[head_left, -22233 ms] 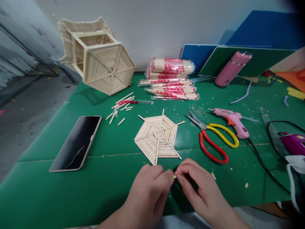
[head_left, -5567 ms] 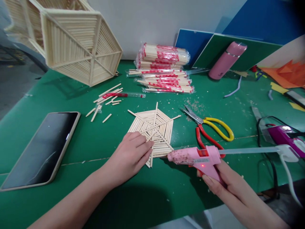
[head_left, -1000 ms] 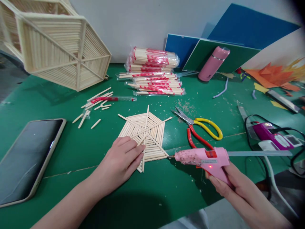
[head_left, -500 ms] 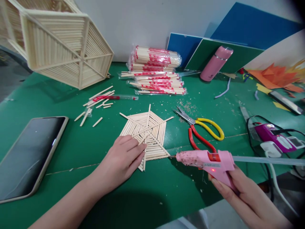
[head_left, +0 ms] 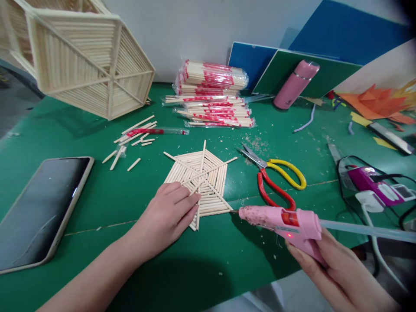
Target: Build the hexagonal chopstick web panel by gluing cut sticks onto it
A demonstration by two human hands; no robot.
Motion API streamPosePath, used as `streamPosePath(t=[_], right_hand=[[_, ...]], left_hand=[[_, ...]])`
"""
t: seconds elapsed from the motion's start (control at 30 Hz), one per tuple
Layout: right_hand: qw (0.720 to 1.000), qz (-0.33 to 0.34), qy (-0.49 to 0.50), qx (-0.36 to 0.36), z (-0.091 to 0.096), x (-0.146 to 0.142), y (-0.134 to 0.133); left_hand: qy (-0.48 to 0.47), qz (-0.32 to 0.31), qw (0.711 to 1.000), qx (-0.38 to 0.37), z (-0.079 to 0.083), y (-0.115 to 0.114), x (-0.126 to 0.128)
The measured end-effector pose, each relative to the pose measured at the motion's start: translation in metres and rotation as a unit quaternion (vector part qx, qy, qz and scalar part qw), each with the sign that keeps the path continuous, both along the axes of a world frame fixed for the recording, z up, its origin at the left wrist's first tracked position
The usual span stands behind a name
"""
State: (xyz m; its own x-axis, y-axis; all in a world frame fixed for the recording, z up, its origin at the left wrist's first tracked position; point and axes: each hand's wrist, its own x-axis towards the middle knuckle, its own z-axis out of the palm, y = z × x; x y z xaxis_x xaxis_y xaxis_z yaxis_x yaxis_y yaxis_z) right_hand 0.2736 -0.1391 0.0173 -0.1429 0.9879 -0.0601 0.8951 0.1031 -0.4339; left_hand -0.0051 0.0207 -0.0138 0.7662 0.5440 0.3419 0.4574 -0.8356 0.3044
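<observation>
A hexagonal web-like panel of wooden sticks (head_left: pixel 212 182) lies flat on the table, its spokes poking out past the edges. My left hand (head_left: pixel 173 210) rests on its lower left part, fingers bent together and holding it down. In my right hand (head_left: pixel 334 264) is a pink hot glue gun (head_left: pixel 281 221), fingers closed round its handle. A red light glows on the gun, and a clear glue stick (head_left: pixel 364 229) sticks out of its back. The nozzle meets, or nearly meets, the panel's lower right corner. Scissors (head_left: pixel 273 173) with red and yellow handles lie open just beyond the gun.
A phone (head_left: pixel 42 208) lies at left. Behind are cut stick pieces (head_left: pixel 133 164), packs of wrapped chopsticks (head_left: pixel 214 95) and a large stick-built frame (head_left: pixel 97 65). A pink flask (head_left: pixel 296 84) leans on boards at the back. Right: a purple power strip (head_left: pixel 373 186) with cables.
The glue gun has tilted slightly, its back end lower, with the nozzle still at the panel's corner. My left hand stays in place on the panel. The view has shifted a little.
</observation>
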Motion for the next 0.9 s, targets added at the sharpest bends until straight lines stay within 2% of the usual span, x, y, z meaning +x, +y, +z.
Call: streamPosePath(t=[0.3, 0.6, 0.77, 0.83, 0.9], right_hand=[[1.000, -0.009, -0.005, -0.017, 0.003, 0.000, 0.000], [0.999, -0.017, 0.028, 0.012, 0.014, -0.007, 0.014], [0.990, -0.067, 0.122, -0.014, 0.011, -0.012, 0.022], [0.974, -0.105, 0.197, -0.037, 0.007, -0.013, 0.026], [0.944, -0.146, 0.291, -0.050, 0.002, -0.009, 0.032]], left_hand=[[0.001, 0.003, 1.000, -0.001, 0.001, -0.001, -0.001], [0.007, 0.004, 1.000, -0.008, 0.001, 0.000, -0.001], [0.008, 0.004, 1.000, -0.013, 0.002, -0.001, -0.002], [0.011, 0.006, 1.000, -0.020, 0.002, -0.002, -0.002], [0.016, 0.011, 0.999, -0.031, 0.003, -0.002, -0.002]])
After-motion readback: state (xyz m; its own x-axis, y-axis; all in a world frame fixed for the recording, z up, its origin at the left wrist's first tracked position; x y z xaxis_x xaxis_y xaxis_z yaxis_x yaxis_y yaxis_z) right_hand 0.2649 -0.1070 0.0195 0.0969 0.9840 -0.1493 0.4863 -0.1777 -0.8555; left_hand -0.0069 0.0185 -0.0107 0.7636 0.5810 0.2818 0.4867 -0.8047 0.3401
